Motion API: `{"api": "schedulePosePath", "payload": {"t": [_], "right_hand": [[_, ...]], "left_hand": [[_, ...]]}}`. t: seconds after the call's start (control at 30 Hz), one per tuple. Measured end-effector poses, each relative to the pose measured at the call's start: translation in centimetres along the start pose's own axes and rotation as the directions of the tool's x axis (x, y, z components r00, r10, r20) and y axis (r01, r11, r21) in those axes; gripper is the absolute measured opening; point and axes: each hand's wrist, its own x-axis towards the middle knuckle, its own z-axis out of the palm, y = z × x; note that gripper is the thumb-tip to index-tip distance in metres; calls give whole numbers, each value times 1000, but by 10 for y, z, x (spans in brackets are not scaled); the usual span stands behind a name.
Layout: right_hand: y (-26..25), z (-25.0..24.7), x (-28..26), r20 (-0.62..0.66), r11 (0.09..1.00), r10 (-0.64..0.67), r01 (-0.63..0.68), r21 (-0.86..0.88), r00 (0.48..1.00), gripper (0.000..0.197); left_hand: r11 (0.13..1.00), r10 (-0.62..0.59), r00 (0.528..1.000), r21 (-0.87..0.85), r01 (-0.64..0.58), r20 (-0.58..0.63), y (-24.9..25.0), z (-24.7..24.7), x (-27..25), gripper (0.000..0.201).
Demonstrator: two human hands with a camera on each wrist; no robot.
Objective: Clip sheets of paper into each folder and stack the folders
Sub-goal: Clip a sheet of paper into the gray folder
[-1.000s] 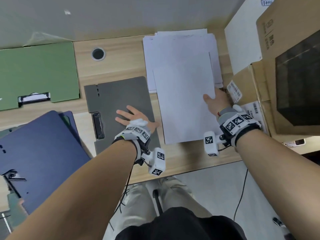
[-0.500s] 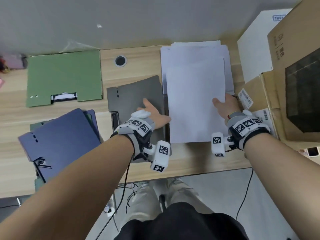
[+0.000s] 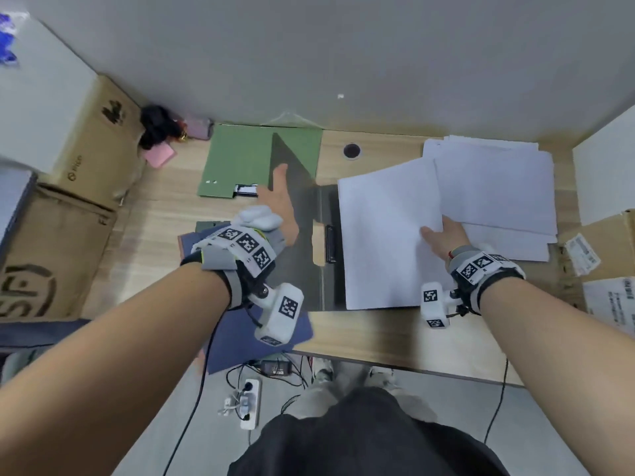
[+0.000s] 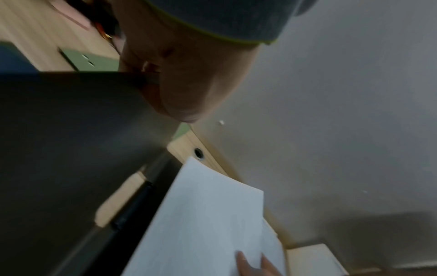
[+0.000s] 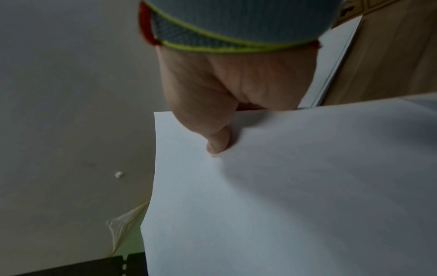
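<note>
We pinch the sheet of paper in our right hand, thumb on top at its right edge; it's thin, limp and light, bowing already, so we'd hold it near mid-edge. It hangs over the open grey folder, beside its black clip; our left hand grips the stiff raised cover, left of that clip; behind it lies a green folder.

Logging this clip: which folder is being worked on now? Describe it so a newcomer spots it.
On the wooden desk, left of the loose paper pile, lies the dark grey folder. Unlike the closed green folder behind it, its cover is raised by the left hand.
</note>
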Motion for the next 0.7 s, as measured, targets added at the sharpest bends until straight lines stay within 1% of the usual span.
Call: {"api": "schedulePosePath", "payload": {"t": [0.03,0.1,0.13,0.2,0.27,0.3,0.37,0.43,0.5,0.53,0.6,0.63,0.67,0.7], "right_hand": [[-5,7,-3,16,1000,7,-7,-16,1000,42],[-4,17,-4,25,998,22,-20,-58,999,44],[-4,18,-5,25,996,39,-37,-78,999,45],[1,23,-4,19,991,72,-70,-114,997,49],[7,28,-3,17,988,95,-92,-124,995,47],[9,29,-4,14,987,97,-94,-131,995,45],[14,33,-5,22,984,116,-112,-136,993,44],[16,36,-6,30,982,131,-125,-141,991,43],[18,39,-5,25,980,152,-148,-134,988,42],[18,39,-4,17,978,167,-164,-129,986,42],[18,37,-2,9,982,161,-159,-103,987,44],[17,36,-2,-2,983,158,-158,-89,987,47],[17,34,0,-16,984,159,-160,-81,987,51],[18,32,3,-23,983,163,-164,-77,986,57]], "left_hand": [[997,3,1000,72,-3,5,-13,-6,2,82],[991,-36,999,131,34,13,-43,-10,9,66],[988,-52,999,146,50,5,-58,-11,12,63],[980,-63,998,187,61,5,-87,-9,19,65],[970,-78,997,233,69,29,-102,-4,23,65],[962,-112,994,253,103,20,-109,-1,24,63],[925,-201,979,325,197,-22,-113,8,27,58],[894,-240,967,368,254,-85,-116,23,33,56],[865,-247,954,405,296,-169,-119,38,40,42],[856,-230,952,423,297,-202,-119,45,44,37],[863,-171,970,450,231,-172,-109,53,46,39],[871,-161,982,453,189,-101,-101,58,50,40],[888,-140,990,439,134,-19,-92,64,53,37],[907,-158,983,408,109,89,-82,71,56,27]]}}
